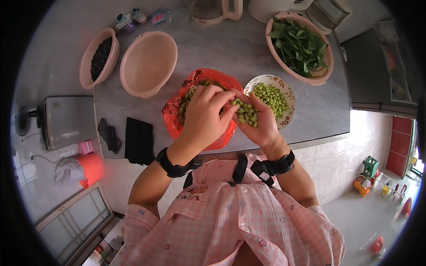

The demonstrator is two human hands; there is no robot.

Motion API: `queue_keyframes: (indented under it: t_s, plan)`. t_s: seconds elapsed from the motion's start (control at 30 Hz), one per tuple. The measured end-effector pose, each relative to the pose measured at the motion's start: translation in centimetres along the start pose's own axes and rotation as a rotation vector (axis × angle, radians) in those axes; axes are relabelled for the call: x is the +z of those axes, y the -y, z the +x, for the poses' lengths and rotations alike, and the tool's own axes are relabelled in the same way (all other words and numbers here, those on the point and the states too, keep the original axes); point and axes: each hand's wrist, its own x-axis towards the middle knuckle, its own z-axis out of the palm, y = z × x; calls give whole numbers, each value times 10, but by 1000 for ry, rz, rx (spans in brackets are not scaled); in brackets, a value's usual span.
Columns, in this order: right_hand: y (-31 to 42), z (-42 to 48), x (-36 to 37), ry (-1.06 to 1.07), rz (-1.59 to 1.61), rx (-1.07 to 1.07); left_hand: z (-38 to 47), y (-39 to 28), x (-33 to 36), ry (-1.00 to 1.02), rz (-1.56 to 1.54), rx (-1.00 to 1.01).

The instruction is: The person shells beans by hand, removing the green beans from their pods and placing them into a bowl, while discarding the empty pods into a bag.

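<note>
Several shelled green beans [246,113] lie in the cupped palm of my right hand [264,128]. My left hand [208,114] reaches over a red plastic bag [173,114] of bean pods [182,108], its fingers meeting the fingertips of my right hand; whether a pod is between them is hidden. Just beyond my right hand, partly covered by it, a floral-rimmed plate [289,96] holds a heap of green beans [271,96]. Both wrists wear black straps.
Across the grey counter [213,50] stand an empty pink colander [148,63], another with dark food [113,55] and a third with leafy greens [327,63]. A black cloth [139,139] and a dark phone-like object [109,134] lie near the left front edge.
</note>
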Motion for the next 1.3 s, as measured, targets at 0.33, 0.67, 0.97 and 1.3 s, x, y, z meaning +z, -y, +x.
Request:
queue_keyframes:
  t_s: [0.33,0.67,0.97,1.3]
  plan:
    - [11,1,6,-95,-86,51,-3,13,14,14,-27,31]
    - [49,-30,-24,-198,7,-70,18,-3,61,190,-222,-166]
    - [71,-49,-49,-343,-11,-209,27,-16,109,184,-121,-132]
    - [43,-21,-1,-115,-64,30,25,-5,41,176,-17,176]
